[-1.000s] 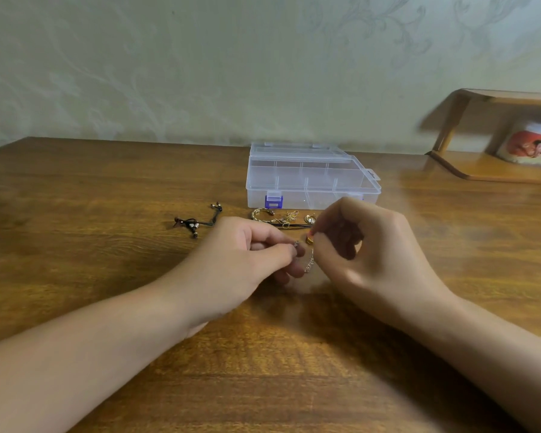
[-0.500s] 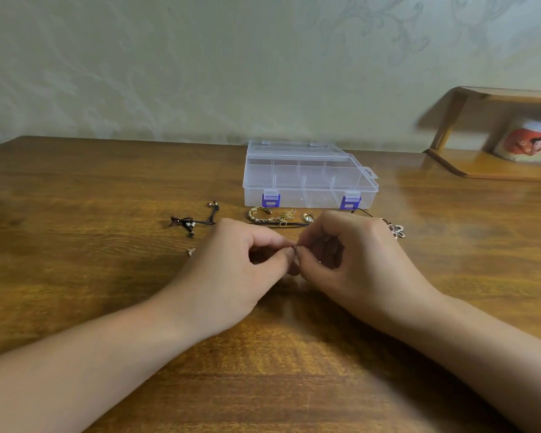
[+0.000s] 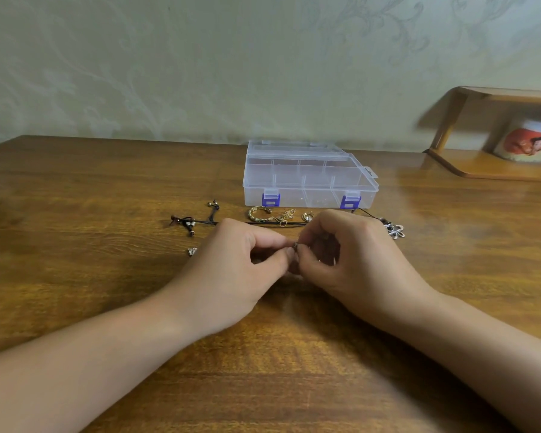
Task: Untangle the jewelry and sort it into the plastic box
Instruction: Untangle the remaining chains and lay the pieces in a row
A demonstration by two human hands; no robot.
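Note:
My left hand [image 3: 244, 264] and my right hand [image 3: 350, 260] meet fingertip to fingertip over the table, both pinching a thin silver chain [image 3: 296, 245] that is almost wholly hidden by the fingers. Behind them stands the clear plastic box [image 3: 310, 176], lid closed, with two blue latches. In front of the box lie a gold bangle [image 3: 258, 213], a fine gold chain [image 3: 286, 215] and a gold ring [image 3: 307, 216]. A black cord with beads [image 3: 186, 223] lies to the left, a silver pendant on a cord [image 3: 394, 229] to the right.
A small silver charm [image 3: 192, 251] lies left of my left hand. A wooden shelf [image 3: 494, 164] with a printed mug [image 3: 528, 145] stands at the back right. The wooden table [image 3: 75, 276] ends at a patterned wall.
Both hands came down and closed together; the chain that hung between them a second ago is now hidden in the fingers. My right hand shifted left, uncovering the silver pendant.

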